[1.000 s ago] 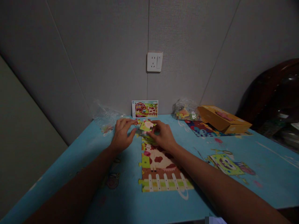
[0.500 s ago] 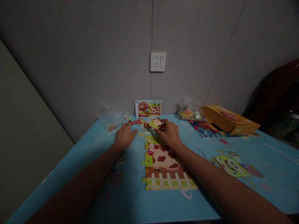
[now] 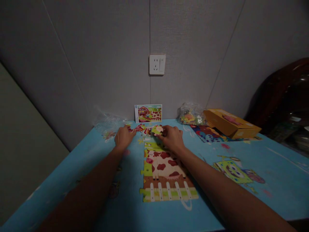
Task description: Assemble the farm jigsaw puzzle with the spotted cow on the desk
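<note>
Past the top edge of a partly joined cow puzzle (image 3: 166, 167), my right hand (image 3: 172, 137) pinches a green-and-white puzzle piece (image 3: 157, 130), raised at an angle. My left hand (image 3: 123, 138) is further left, its thumb and fingers closed about the edge of a red puzzle piece (image 3: 131, 130). More loose red puzzle pieces (image 3: 140, 127) lie between the two hands, partly overlapping. The joined part shows a spotted cow above a white fence, with tabs sticking out along its left side.
A picture card (image 3: 148, 113) of the farm scene leans on the wall below a socket (image 3: 157, 64). Clear plastic wrapping (image 3: 108, 124) lies at the back left. A bag of pieces (image 3: 191, 114) and a yellow box (image 3: 231, 124) on a colourful sheet (image 3: 205, 133) sit at the back right.
My left hand has closed its fingers at the red piece. My right hand still holds the green-and-white piece, now tilted up more. The whole view has shifted slightly.
</note>
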The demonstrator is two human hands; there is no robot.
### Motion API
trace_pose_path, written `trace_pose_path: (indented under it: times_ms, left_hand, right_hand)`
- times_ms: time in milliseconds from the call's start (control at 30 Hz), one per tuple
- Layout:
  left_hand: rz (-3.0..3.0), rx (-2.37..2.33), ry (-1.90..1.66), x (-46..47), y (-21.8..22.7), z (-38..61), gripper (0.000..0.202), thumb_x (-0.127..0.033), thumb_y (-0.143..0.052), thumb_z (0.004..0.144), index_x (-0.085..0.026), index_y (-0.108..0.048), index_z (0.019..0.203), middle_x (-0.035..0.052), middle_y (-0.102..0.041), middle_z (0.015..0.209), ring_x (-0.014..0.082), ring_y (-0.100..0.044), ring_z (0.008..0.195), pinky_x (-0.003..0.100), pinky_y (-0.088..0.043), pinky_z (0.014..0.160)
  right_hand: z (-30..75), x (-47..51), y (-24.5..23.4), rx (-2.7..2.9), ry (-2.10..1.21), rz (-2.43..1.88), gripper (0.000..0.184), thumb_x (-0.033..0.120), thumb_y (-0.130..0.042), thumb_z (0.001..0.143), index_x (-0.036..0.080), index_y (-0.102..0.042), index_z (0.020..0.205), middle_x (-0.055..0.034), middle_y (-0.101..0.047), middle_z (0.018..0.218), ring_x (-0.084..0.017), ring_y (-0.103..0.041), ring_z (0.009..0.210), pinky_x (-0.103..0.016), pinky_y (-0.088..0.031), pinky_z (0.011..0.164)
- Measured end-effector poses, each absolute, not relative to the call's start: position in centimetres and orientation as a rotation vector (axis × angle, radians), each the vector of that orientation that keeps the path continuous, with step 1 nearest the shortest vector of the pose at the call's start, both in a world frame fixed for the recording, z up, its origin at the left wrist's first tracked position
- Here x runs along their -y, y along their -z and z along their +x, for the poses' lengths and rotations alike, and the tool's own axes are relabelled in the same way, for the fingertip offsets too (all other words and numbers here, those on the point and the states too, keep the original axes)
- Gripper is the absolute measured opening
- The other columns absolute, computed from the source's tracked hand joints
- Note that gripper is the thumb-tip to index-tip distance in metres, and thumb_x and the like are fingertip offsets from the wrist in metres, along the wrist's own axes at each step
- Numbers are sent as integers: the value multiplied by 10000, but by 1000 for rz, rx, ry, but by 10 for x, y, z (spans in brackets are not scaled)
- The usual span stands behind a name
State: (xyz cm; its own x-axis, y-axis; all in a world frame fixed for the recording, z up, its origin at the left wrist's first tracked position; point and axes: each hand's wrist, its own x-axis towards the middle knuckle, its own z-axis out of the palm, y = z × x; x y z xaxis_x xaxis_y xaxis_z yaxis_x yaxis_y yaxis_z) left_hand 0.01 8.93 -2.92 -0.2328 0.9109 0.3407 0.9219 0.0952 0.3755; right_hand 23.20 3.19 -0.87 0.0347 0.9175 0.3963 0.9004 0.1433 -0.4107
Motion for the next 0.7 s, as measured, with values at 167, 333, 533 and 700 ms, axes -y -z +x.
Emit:
trace_pose_path:
  times_ms: [167, 333, 533, 700]
  left_hand:
    - [-2015, 2238, 942, -87, 29, -2, 470, -322, -655, 801, -164, -635, 1243, 138, -674, 1095, 245, -665, 976, 317, -511, 864]
    - [-2140, 2071, 1134, -85, 22, -1, 429, -211, -637, 792, -155, -658, 1216, 105, -649, 1021, 249, -605, 1032, 342, -475, 952]
    - [-2159, 1964, 1328, -88, 23, -6, 346, -199, -654, 770, -146, -718, 1106, 72, -611, 950, 219, -557, 965, 363, -458, 959]
    - [-2138, 1950, 1390, -93, 25, -8, 326, -221, -668, 764, -152, -733, 1076, 11, -578, 788, 158, -519, 772, 321, -466, 911]
  right_hand:
    - [240, -32, 7, 1980, 2, -1838, 521, 595, -662, 774, 249, -706, 1161, -147, -638, 1134, -352, -515, 1097, -460, -368, 875]
    - [252, -14, -21, 2000, -138, -1704, 486, 462, -701, 799, 191, -681, 1201, -139, -656, 1098, -248, -582, 997, -346, -418, 833]
    - [296, 84, -101, 2330, -743, -1499, 169, 259, -599, 871, 131, -708, 858, -23, -694, 746, -104, -579, 647, -228, -394, 619]
    - [377, 193, -107, 2371, -1284, -2076, 181, 123, -543, 803, 177, -716, 805, -16, -706, 739, -131, -624, 642, -224, -406, 561]
